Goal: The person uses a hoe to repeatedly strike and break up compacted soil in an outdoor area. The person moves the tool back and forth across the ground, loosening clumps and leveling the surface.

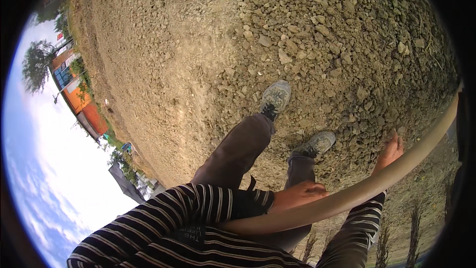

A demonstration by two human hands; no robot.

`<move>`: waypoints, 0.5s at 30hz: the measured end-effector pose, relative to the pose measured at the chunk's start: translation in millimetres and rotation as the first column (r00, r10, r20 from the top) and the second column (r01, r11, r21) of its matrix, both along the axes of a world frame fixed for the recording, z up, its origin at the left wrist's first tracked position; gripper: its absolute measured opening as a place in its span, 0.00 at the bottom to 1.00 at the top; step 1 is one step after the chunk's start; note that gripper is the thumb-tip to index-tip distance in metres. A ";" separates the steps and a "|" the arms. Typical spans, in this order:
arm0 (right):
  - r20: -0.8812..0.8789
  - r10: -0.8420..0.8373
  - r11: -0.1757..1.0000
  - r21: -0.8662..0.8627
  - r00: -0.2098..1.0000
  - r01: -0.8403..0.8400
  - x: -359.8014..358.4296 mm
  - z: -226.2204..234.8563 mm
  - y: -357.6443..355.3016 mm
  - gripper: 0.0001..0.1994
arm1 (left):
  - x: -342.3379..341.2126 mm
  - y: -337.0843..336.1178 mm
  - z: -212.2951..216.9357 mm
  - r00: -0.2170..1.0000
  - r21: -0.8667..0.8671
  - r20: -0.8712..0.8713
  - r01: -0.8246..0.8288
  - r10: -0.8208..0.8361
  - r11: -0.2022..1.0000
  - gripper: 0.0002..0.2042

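Observation:
My left hand (300, 194) is in front of my body over my right leg, fingers curled in; anything inside them is hidden. Farther right, my right hand (389, 152) reaches down to the dry, lumpy soil (357, 104), its fingers bent close together. Beside those fingertips lies a small greyish clod (401, 130), and I cannot make out whether they grip anything. A thick, smooth tan pole-like bar (347, 198) curves from my striped shirt to the right edge. It passes just below my left hand and across my right forearm.
My two dusty shoes (276, 96) stand on the clods. Bundles of dark, dry stalks (413, 235) show at the lower right. Far off at the left are an orange building (79, 100), a tree (37, 65) and a dark-roofed structure (125, 182).

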State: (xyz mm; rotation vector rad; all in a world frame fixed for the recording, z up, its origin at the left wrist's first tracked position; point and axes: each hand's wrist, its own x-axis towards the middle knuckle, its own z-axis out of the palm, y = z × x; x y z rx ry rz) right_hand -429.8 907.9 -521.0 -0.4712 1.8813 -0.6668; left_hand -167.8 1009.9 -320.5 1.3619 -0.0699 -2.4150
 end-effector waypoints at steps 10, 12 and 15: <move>-0.151 -0.416 0.907 0.009 0.897 0.422 -36.9 163.6 52.0 0.05 | 71.7 33.2 68.3 0.936 0.030 -0.007 0.353 -0.353 0.935 0.27; -0.210 -0.464 0.882 -0.019 0.860 0.471 -29.3 202.1 51.4 0.05 | 98.0 37.8 106.9 0.968 0.213 -0.079 0.251 -0.239 0.944 0.29; -0.130 -0.447 0.893 -0.123 0.885 0.433 -9.8 258.9 28.1 0.11 | 132.7 49.9 161.0 0.937 0.280 -0.326 0.220 -0.122 0.935 0.30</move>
